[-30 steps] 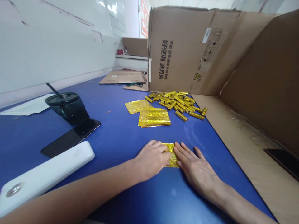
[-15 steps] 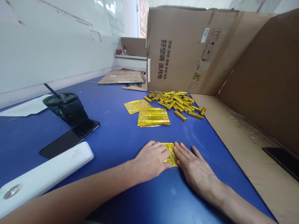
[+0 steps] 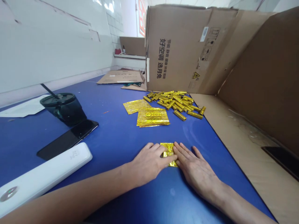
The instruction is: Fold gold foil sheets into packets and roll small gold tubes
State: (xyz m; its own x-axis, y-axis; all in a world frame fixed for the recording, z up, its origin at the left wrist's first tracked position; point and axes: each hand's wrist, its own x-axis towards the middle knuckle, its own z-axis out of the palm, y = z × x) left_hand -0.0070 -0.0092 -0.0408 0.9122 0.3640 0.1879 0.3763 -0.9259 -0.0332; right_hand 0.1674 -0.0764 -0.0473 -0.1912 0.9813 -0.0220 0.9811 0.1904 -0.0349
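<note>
A long, narrow room with a white wall (image 3: 56, 40) along the upper left holds a blue counter (image 3: 112, 137). A large, open brown cardboard box (image 3: 177, 46) printed with dark characters fills the upper right, and a flattened brown cardboard sheet (image 3: 121, 77) lies farther off near the top centre. In front of the box sits a loose heap of small gold foil rolls (image 3: 175, 102), with a flat gold foil sheet (image 3: 136, 106) and a thicker rectangular gold foil stack (image 3: 153, 117) just to its left. Toward the left of the frame are a dark glass tumbler with a black lid and straw (image 3: 63, 109), a black smartphone (image 3: 67, 140) and a long, white, rounded plastic case (image 3: 44, 174).

At lower centre, a small folded gold foil piece (image 3: 166, 146) lies flat on the counter between the two grips. Its long axis cannot be told, because fingers cover part of it. The left grip (image 3: 147, 163) reaches over its left side, its fingers together, while the right grip (image 3: 197, 166) meets its right side with fingers slightly spread. Both lie open and palm-down, clamped on nothing.
</note>
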